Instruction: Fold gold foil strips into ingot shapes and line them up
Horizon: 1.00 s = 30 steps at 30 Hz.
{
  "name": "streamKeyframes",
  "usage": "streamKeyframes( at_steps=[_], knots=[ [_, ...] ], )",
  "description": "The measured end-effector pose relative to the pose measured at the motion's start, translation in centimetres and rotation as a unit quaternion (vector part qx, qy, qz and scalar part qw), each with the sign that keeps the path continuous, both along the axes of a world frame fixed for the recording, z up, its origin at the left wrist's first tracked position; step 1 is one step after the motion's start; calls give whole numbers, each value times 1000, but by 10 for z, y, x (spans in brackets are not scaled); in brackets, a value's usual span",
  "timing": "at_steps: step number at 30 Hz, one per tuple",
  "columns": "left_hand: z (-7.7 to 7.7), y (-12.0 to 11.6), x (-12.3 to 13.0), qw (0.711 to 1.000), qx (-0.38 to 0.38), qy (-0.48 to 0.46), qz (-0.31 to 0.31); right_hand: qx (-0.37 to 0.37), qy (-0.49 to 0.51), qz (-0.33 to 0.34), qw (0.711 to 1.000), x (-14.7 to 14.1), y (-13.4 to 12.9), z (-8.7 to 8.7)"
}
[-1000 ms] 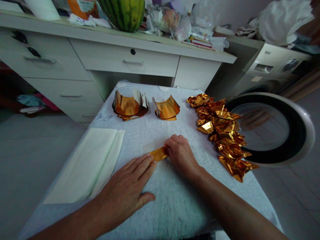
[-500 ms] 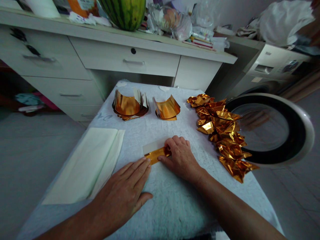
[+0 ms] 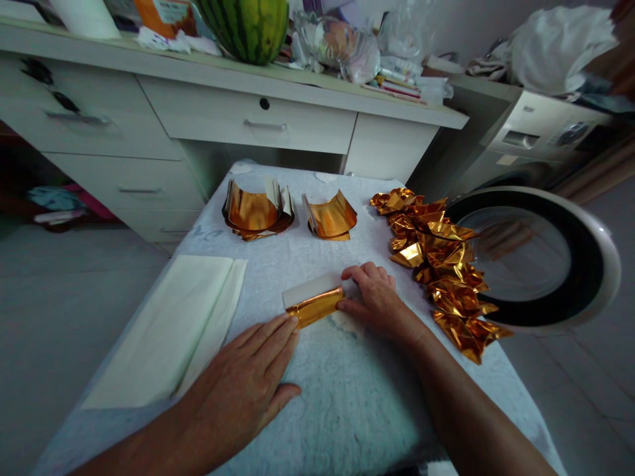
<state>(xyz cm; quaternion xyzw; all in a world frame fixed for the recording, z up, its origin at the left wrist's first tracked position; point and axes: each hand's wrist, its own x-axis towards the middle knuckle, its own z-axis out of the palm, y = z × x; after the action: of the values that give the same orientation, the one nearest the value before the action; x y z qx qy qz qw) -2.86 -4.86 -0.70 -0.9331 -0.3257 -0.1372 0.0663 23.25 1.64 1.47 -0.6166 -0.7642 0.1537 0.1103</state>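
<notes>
A small sheet of gold foil paper [image 3: 317,308] lies on the cloth-covered table, its lower part folded up so that a pale strip shows along the far side. My left hand [image 3: 253,370] rests flat, its fingertips pressing the sheet's left end. At the other end is my right hand [image 3: 380,301], thumb at the foil's right edge and index finger apart from it, curved above the corner. Beyond are two stacks of curved gold foil sheets, a larger stack [image 3: 255,210] and a smaller stack [image 3: 330,217]. Folded, crumpled-looking gold foil pieces [image 3: 446,264] form a row on the right.
Folded pale paper [image 3: 163,324] lies on the table's left side. A white drawer desk [image 3: 258,122] stands behind, with a watermelon [image 3: 245,30] and plastic bags on top. The round door [image 3: 590,258] of a washing machine [image 3: 520,139] stands open beside the table's right edge.
My right hand has slid right along the foil to its right end, and its thumb and index finger have come apart. The left hand stays in place.
</notes>
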Motion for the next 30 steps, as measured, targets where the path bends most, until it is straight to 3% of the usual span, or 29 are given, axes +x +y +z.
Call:
streamKeyframes(
  at_steps=[6,12,20,30],
  knots=[
    [15,6,12,999,-36,6,5,-34,13,14,999,5,3,7],
    [34,23,43,995,-73,55,48,-2,72,26,997,3,6,2],
    [13,34,44,998,-26,27,49,18,77,-20,997,-14,7,-6],
    [4,48,41,989,-101,-88,70,6,185,-5,983,-11,5,-7]
  ],
)
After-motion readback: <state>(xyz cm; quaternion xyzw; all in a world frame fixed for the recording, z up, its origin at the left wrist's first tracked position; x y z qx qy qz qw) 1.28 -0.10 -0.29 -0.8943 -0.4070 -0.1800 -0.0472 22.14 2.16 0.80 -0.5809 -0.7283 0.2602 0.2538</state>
